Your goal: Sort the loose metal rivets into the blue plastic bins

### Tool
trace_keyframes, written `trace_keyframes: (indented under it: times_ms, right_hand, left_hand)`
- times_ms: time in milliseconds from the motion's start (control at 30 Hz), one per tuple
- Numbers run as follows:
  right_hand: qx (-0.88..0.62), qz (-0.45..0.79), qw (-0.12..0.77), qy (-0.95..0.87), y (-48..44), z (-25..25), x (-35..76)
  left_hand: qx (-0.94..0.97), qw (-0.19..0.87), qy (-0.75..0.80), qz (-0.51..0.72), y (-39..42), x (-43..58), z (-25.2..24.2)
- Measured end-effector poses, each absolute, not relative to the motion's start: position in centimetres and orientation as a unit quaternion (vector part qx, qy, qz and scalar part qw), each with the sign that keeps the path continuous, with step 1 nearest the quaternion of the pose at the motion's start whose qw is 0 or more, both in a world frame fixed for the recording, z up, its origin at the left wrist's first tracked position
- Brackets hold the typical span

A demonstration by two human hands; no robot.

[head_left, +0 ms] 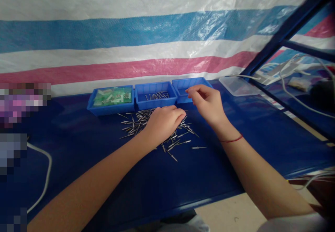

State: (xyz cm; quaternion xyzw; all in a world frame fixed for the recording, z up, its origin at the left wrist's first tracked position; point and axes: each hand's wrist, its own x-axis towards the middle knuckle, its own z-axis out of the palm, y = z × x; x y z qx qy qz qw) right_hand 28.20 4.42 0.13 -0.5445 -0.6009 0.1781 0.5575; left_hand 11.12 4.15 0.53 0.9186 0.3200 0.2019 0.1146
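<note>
A loose heap of silver pop rivets (174,143) lies on the dark blue table. My left hand (164,122) rests over the heap, its fingers curled and the thumb pressed to them. Whatever those fingers hold is hidden. Raised at the front of the right blue bin (180,98), my right hand (208,102) has its thumb and forefinger pinched together, and I cannot make out what is between them. The middle blue bin (155,103) contains several rivets. Green packets (113,97) fill the left blue bin (111,110).
A clear plastic lid or tray (239,87) lies right of the bins. Blue metal framing (277,46) and white cables stand at the right. Another white cable (48,169) curves along the left. A striped tarp (131,33) hangs behind the table.
</note>
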Motion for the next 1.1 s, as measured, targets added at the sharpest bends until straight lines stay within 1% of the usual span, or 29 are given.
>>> trace_keyframes:
  times_ms: [233,367,500,567,667,733,800,833,900,1000,1100]
  right_hand:
    - [-0.538,0.186,0.561,-0.601,4.5,0.0,28.3]
    - [-0.532,0.186,0.564,-0.603,4.3,0.1,28.1]
    - [-0.525,0.183,0.572,-0.603,4.2,0.3,28.1]
    - [-0.527,0.181,0.573,-0.601,4.1,0.5,28.3]
    - [-0.525,0.194,0.541,-0.627,3.7,0.9,28.4]
    - [-0.496,0.234,0.470,-0.692,3.0,1.3,28.0]
    - [-0.446,0.292,0.372,-0.760,2.1,1.7,27.1]
    - [-0.424,0.320,0.332,-0.780,1.5,1.8,26.4]
    - [-0.394,0.353,0.295,-0.796,0.6,1.8,24.9]
    - [-0.380,0.365,0.292,-0.798,-0.3,1.3,22.9]
    - [-0.395,0.351,0.317,-0.787,-0.5,0.7,22.0]
  left_hand:
    - [0.932,0.031,0.337,0.132,5.2,14.1,-0.5]
    - [0.929,0.025,0.338,0.149,4.9,14.7,-1.2]
    - [0.919,0.028,0.349,0.181,4.8,14.3,-0.6]
    - [0.902,0.056,0.370,0.216,4.7,13.2,0.0]
    - [0.803,0.248,0.418,0.345,4.2,10.4,0.6]
    - [0.725,0.361,0.439,0.390,3.4,8.4,0.6]
    - [0.650,0.445,0.461,0.409,2.2,6.8,0.4]
    - [0.617,0.464,0.472,0.426,1.5,6.1,0.3]
    - [0.582,0.479,0.486,0.443,0.2,5.2,-0.1]
    - [0.564,0.486,0.494,0.449,-1.2,4.5,-0.7]
    - [0.578,0.478,0.492,0.442,-1.8,4.2,-0.8]
